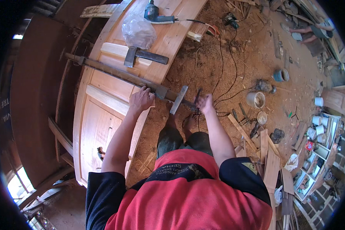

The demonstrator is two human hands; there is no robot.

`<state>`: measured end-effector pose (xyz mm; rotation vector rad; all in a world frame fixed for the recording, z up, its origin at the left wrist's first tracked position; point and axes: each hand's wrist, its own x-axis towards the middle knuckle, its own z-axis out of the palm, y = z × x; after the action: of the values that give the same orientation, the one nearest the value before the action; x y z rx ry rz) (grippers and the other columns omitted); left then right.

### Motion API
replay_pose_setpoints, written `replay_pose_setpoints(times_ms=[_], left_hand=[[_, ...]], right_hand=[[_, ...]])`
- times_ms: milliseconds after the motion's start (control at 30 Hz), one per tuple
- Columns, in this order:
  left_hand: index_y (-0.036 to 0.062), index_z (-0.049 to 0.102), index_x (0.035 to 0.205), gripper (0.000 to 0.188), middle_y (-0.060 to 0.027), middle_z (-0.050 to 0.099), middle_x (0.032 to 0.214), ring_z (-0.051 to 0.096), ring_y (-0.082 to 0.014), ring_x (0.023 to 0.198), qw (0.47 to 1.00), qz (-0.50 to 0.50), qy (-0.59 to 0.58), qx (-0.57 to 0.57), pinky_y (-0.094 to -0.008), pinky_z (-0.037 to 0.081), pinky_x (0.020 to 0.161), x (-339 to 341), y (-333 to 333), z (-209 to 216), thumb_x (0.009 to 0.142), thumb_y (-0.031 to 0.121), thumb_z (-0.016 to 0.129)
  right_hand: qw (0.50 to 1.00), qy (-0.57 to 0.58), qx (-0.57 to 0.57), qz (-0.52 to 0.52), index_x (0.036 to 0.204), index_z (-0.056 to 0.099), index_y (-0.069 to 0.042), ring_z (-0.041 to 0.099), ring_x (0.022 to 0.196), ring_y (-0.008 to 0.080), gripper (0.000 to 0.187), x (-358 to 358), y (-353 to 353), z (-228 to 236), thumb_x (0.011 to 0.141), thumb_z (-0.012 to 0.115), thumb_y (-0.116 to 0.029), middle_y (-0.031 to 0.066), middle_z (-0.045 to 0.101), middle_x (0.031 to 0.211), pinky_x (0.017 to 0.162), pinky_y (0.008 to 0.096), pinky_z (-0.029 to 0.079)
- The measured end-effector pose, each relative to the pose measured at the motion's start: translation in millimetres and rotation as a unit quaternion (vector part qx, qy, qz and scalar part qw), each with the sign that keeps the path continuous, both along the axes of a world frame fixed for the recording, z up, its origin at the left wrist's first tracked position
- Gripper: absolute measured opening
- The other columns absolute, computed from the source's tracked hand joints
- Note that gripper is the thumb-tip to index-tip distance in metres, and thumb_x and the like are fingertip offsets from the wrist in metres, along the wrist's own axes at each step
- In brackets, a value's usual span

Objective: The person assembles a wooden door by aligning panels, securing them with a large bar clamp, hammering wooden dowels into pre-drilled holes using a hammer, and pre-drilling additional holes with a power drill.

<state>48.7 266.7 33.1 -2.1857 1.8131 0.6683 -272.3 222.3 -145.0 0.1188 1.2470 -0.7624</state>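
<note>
A long metal bar clamp (119, 74) lies across a pale wooden panelled door (99, 126). My left hand (142, 99) is at the door's right edge, its bent fingers against the clamp bar. Past that edge, a flat piece (179, 100) stands crosswise by the clamp's screw end. My right hand (205, 103) is beside the dark clamp handle (198, 96), fingers loosely apart; whether they touch it is hard to see. Farther up the door lie a hammer (130, 57) with a dark handle, a crumpled clear plastic bag (138, 32) and a corded drill (152, 14).
Sawdust covers the floor (218, 65), crossed by black cables (234, 57). Another power tool (230, 20), a blue-grey bucket (281, 75), a pale tub (255, 100) and wood offcuts (241, 132) lie right. A shelf (322, 153) holds cans. Another person's legs (303, 32) show far right.
</note>
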Motion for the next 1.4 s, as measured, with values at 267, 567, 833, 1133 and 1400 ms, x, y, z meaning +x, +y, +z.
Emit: replay_pose_setpoints(times_ms=[267, 567, 833, 1133, 1400], left_hand=[[0.0053, 0.061, 0.128, 0.053, -0.0193, 0.049, 0.147, 0.063, -0.0385, 0.114, 1.000, -0.016, 0.002, -0.018, -0.0488, 0.051, 0.097, 1, -2, -2, 0.093, 0.042, 0.043], [0.0044, 0.061, 0.125, 0.052, -0.0203, 0.048, 0.147, 0.062, -0.0370, 0.117, 0.999, -0.012, -0.001, -0.031, -0.0479, 0.050, 0.097, -2, 1, -1, 0.093, 0.043, 0.046], [0.0036, 0.059, 0.127, 0.054, -0.0207, 0.051, 0.144, 0.063, -0.0363, 0.114, 1.000, -0.007, -0.006, -0.026, -0.0460, 0.052, 0.093, -5, 3, 4, 0.094, 0.044, 0.047], [0.0026, 0.064, 0.115, 0.048, -0.0201, 0.059, 0.132, 0.065, -0.0355, 0.108, 0.996, -0.020, 0.020, -0.084, -0.0477, 0.053, 0.089, 4, 6, -8, 0.093, 0.043, 0.049], [0.0022, 0.068, 0.111, 0.047, -0.0212, 0.055, 0.140, 0.059, -0.0329, 0.123, 0.999, -0.012, 0.026, -0.013, -0.0446, 0.051, 0.096, 6, -3, -4, 0.093, 0.042, 0.050]], right_hand=[[0.873, -0.112, -0.363, 0.306, 0.123, 0.060, 0.002, 0.068, 0.101, 0.0237, 0.057, -12, 76, 134, 0.101, 0.027, -0.039, 0.0170, 0.073, 0.104, 0.092, 0.0398, 0.049], [0.965, -0.119, 0.059, 0.225, 0.120, 0.055, 0.005, 0.066, 0.102, 0.0361, 0.057, 4, 73, 6, 0.098, 0.031, -0.042, 0.0227, 0.067, 0.113, 0.091, 0.0519, 0.052], [0.952, 0.059, -0.287, 0.089, 0.124, 0.056, -0.002, 0.068, 0.101, 0.0254, 0.035, 7, -49, 83, 0.098, 0.051, -0.024, 0.0140, 0.069, 0.102, 0.084, 0.0369, 0.056], [0.510, 0.265, -0.643, 0.507, 0.113, 0.068, -0.006, 0.055, 0.126, 0.0379, 0.039, -14, 150, 117, 0.079, 0.053, 0.004, 0.0144, 0.065, 0.126, 0.110, 0.0441, 0.042], [0.592, 0.269, -0.446, 0.615, 0.122, 0.065, -0.001, 0.071, 0.095, 0.0304, 0.035, 10, 86, 73, 0.091, 0.060, -0.016, 0.0197, 0.071, 0.106, 0.084, 0.0386, 0.055]])
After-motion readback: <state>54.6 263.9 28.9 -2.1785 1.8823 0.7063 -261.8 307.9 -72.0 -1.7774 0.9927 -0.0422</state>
